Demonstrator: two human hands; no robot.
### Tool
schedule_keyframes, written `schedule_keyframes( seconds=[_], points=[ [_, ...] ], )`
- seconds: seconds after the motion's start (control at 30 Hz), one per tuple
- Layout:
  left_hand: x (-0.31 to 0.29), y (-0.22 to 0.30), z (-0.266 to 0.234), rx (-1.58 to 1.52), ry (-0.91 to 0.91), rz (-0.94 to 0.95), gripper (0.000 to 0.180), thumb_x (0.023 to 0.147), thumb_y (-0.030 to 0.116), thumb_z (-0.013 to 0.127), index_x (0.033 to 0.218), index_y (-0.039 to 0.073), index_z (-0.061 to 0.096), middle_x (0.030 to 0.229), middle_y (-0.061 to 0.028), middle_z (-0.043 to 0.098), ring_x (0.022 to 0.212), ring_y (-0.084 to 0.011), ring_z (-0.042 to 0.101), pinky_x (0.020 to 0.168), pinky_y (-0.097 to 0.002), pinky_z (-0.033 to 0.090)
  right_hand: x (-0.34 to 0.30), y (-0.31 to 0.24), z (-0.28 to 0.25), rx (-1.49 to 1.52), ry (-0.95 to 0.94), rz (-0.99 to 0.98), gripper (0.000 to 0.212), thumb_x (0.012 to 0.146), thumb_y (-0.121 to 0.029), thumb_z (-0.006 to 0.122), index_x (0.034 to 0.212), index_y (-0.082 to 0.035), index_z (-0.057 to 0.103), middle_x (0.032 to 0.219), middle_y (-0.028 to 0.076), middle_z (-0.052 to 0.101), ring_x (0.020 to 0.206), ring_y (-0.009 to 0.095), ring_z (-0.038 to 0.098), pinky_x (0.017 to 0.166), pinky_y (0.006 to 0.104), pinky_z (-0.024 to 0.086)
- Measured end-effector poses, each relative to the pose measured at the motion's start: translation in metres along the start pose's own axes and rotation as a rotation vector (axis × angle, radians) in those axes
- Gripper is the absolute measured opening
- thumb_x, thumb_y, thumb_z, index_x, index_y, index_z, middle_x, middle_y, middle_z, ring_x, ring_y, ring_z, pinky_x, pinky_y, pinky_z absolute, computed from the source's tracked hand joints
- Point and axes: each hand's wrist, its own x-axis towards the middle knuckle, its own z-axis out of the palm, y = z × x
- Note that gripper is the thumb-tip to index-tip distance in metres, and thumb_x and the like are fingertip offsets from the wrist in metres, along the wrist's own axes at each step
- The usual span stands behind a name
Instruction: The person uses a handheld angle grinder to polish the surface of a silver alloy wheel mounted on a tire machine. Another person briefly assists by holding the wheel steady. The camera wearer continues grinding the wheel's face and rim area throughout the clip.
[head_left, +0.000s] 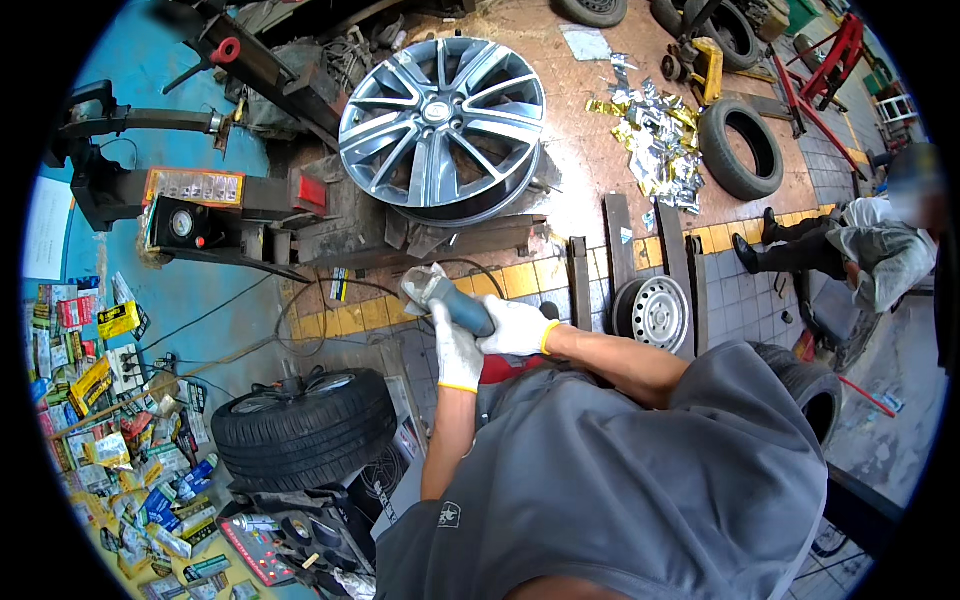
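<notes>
Both my white-gloved hands are on an angle grinder (461,307) with a dark teal body and a greyish guarded head pointing up and left. My left hand (459,357) closes round the near side of its body, thumb up along it. At the tool's rear end, my right hand (516,328) is wrapped about the casing. Beyond the grinder, a silver and dark grey multi-spoke alloy wheel (440,180) without a tyre lies face up on a machine's metal frame (345,235). The grinder is apart from the wheel.
A mounted tyre (305,430) lies at the near left, by a black cable (320,285). Steel rails (620,240) and a silver steel wheel (652,314) are to the right. Foil scraps (660,145) and a loose tyre (740,150) lie farther off. Another person (880,240) is far right.
</notes>
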Motion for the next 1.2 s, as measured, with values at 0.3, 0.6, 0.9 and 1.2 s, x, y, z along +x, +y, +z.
schedule_keyframes(
  seconds=[0.3, 0.6, 0.9, 1.2],
  points=[
    [0.029, -0.014, 0.002, 0.184, 0.003, -0.164, 0.04, 0.09, 0.02, 0.072, 0.125, 0.004, 0.059, 0.117, -0.0053, 0.065, 0.105, -0.0161, 0.062, 0.093, -0.0327, 0.049, 0.047, 0.018, 0.017, -0.037, 0.152, 0.3, 0.049, 0.084, -0.038, 0.061, 0.109, 0.001, 0.05, 0.098, 0.03, 0.067, 0.096, 0.044, 0.066, 0.085, 0.0485, 0.051],
    [0.096, 0.012, -0.025, 0.214, -0.081, -0.347, 0.029, 0.093, 0.017, 0.068, 0.12, 0.006, 0.063, 0.113, -0.0036, 0.068, 0.105, -0.0159, 0.064, 0.093, -0.0312, 0.05, 0.093, 0.005, 0.026, -0.051, 0.262, 0.429, 0.045, 0.083, -0.035, 0.06, 0.109, 0.002, 0.052, 0.1, 0.03, 0.067, 0.098, 0.045, 0.065, 0.086, 0.0482, 0.051],
    [0.127, 0.024, -0.035, 0.175, -0.131, -0.444, 0.029, 0.093, 0.018, 0.068, 0.119, 0.005, 0.064, 0.113, -0.0059, 0.068, 0.104, -0.0182, 0.065, 0.092, -0.033, 0.051, 0.119, -0.009, 0.023, -0.076, 0.31, 0.506, 0.048, 0.081, -0.036, 0.062, 0.11, 0.001, 0.054, 0.103, 0.029, 0.067, 0.099, 0.044, 0.066, 0.087, 0.0478, 0.051],
    [0.122, 0.002, -0.019, 0.177, -0.135, -0.427, 0.033, 0.092, 0.021, 0.067, 0.12, 0.004, 0.064, 0.112, -0.0045, 0.068, 0.102, -0.017, 0.065, 0.089, -0.0321, 0.051, 0.102, -0.001, 0.002, -0.05, 0.278, 0.508, 0.051, 0.078, -0.037, 0.066, 0.11, 0.001, 0.055, 0.104, 0.029, 0.066, 0.101, 0.043, 0.065, 0.09, 0.0468, 0.05]
  ],
)
